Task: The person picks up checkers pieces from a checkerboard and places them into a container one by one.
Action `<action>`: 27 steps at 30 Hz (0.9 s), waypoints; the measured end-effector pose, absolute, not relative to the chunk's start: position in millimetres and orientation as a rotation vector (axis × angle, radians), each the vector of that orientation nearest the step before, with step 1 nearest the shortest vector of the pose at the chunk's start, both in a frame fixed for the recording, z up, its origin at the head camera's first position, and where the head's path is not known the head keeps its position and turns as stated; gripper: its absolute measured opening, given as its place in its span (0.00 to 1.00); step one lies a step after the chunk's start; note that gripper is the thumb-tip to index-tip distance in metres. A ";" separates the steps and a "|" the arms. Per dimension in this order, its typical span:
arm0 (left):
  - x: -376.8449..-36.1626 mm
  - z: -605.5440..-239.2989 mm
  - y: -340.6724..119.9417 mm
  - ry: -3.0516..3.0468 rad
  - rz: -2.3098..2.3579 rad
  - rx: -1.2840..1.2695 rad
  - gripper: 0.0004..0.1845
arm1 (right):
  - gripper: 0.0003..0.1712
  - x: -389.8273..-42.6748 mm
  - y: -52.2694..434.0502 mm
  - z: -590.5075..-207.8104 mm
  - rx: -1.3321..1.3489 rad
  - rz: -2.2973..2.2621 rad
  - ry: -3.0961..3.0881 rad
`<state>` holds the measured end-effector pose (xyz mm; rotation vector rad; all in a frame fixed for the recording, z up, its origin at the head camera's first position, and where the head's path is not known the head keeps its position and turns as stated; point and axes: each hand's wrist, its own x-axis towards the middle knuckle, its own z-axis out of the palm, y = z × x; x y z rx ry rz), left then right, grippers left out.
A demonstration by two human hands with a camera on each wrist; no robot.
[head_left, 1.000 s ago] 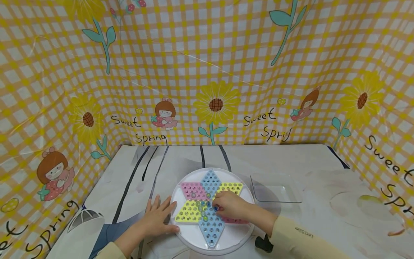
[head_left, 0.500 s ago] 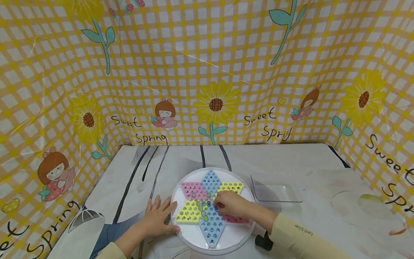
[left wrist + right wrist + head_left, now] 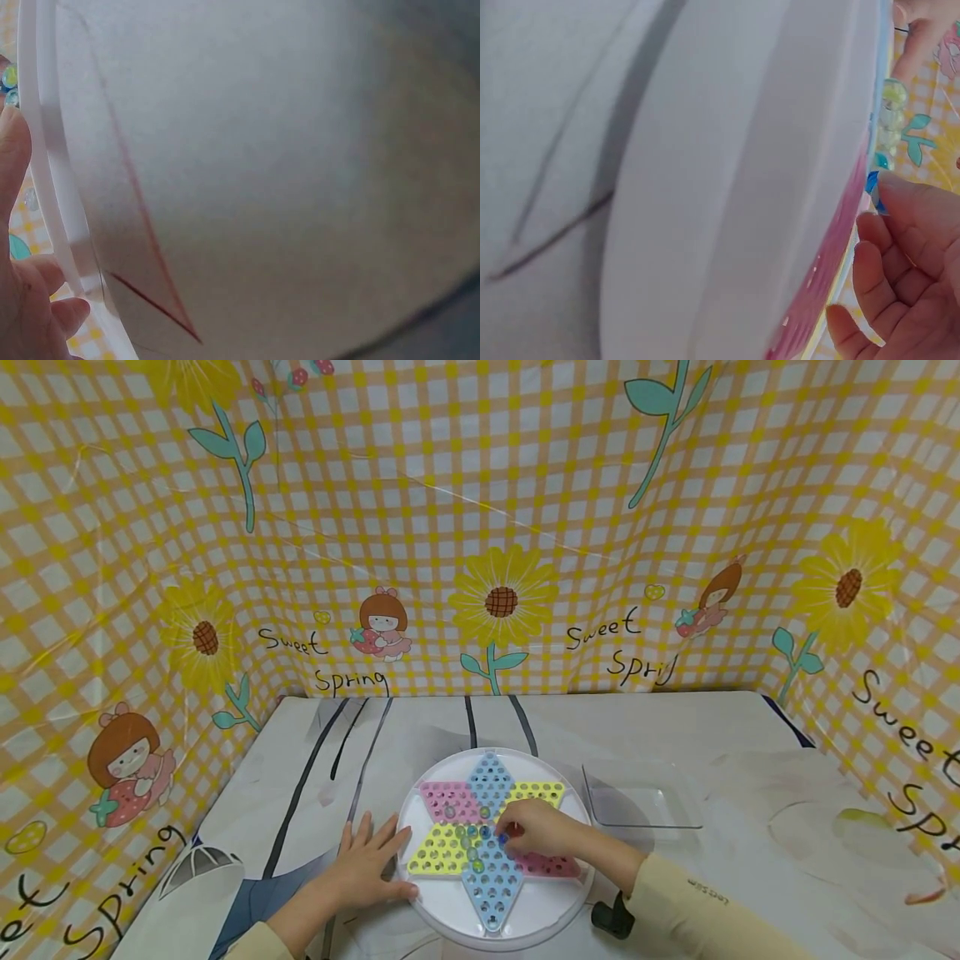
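Observation:
A round white Chinese checkers board [image 3: 543, 910] with a blue, pink and yellow star of holes lies on the table. My right hand [image 3: 542, 828] is over the right of the star's centre and pinches a blue marble [image 3: 873, 184] between thumb and fingertips, close over the holes. Just left of it, several clear, green and blue marbles [image 3: 472, 853] sit in holes around the centre. Another clear marble [image 3: 449, 811] stands in the pink point. With fingers spread, my left hand [image 3: 365, 870] rests at the board's left rim, its thumb touching the edge.
A clear plastic tray [image 3: 651, 810] stands right of the board. Beside the right wrist, a black object [image 3: 612, 920] shows below the sleeve. Yellow checked cloth [image 3: 420, 510] walls in the table [image 3: 720, 727] at the back and both sides.
The right hand stays at nearly the same spot on the board, its fingers shifting only slightly around the blue marble. The left hand has not moved.

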<state>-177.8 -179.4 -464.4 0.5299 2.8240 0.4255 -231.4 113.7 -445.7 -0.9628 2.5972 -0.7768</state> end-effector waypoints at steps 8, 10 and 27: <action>-179.0 -467.0 -180.0 2.836 0.429 0.546 0.49 | 0.08 -234.5 120.9 -443.5 -0.933 -0.939 2.515; -178.8 -466.8 -179.8 2.838 0.428 0.546 0.49 | 0.08 -236.2 122.9 -442.6 -0.948 -0.967 2.506; -177.2 -464.7 -178.7 2.839 0.407 0.539 0.49 | 0.09 -249.5 147.1 -415.4 -0.932 -1.087 2.490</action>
